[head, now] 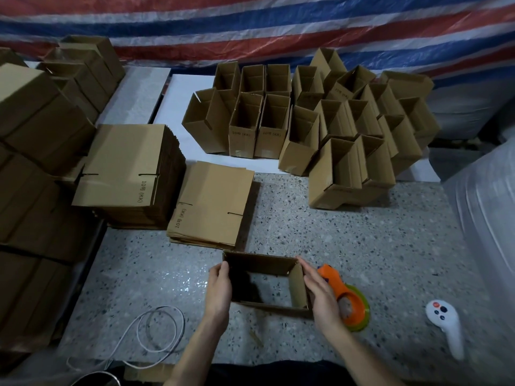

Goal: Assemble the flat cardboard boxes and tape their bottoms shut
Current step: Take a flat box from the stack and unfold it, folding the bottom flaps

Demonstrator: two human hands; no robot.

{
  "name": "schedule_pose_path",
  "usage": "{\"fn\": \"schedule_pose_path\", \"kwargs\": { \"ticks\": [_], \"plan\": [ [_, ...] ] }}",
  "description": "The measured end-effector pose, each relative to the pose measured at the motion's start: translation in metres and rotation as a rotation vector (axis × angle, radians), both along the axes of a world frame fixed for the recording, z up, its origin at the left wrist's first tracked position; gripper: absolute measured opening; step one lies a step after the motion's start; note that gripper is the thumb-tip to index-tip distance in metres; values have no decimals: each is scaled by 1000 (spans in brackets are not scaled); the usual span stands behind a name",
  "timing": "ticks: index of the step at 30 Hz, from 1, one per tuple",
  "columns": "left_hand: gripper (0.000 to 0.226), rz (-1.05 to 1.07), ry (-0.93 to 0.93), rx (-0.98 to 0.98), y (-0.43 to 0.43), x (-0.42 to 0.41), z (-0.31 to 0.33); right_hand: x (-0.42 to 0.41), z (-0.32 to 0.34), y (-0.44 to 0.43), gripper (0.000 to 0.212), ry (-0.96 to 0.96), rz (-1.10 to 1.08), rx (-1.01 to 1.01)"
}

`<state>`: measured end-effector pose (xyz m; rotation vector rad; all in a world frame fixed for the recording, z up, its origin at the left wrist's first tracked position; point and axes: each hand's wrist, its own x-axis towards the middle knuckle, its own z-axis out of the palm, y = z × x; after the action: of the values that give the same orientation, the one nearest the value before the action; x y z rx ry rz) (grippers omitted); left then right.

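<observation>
The person knelt or sat over a speckled stone floor; which of the two could not be told. Between the two hands stood one opened cardboard box, a square tube with the floor showing through its inside. The left hand lay against the outside of the left wall, and the right hand lay against the outside of the right wall. The fingers of both hands were almost straight and pressed flat on the cardboard, not curled around it.

Just beside the right hand, partly hidden by it, lay an orange tape dispenser with a green roll. Further right on the floor lay a white controller, well apart from the box. A white cable made loops to the left of the left arm.

Behind the box lay a low stack of flat boxes, and a taller stack stood just beside it on the left. Many assembled boxes stood open on a white board further back, in front of a red, white and blue striped tarp.
</observation>
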<state>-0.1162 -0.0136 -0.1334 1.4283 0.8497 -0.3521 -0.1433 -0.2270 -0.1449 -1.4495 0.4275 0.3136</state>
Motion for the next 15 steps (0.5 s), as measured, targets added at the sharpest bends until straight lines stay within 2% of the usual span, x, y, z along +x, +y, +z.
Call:
{"fn": "schedule_pose_path", "kwargs": {
  "ticks": [3,7,10,15],
  "plan": [
    [32,52,-2,-131,11,-2,-3,-1,-3,-1,37,60,-70,120],
    [27,25,-35,-234,21,-5,-2,-1,-5,-7,47,162,-86,279],
    [25,-11,-40,-274,29,-6,-1,0,-3,-11,58,190,-55,293],
    [26,-58,-9,-354,47,-3,-1,11,3,-15,57,236,27,186]
  ]
}}
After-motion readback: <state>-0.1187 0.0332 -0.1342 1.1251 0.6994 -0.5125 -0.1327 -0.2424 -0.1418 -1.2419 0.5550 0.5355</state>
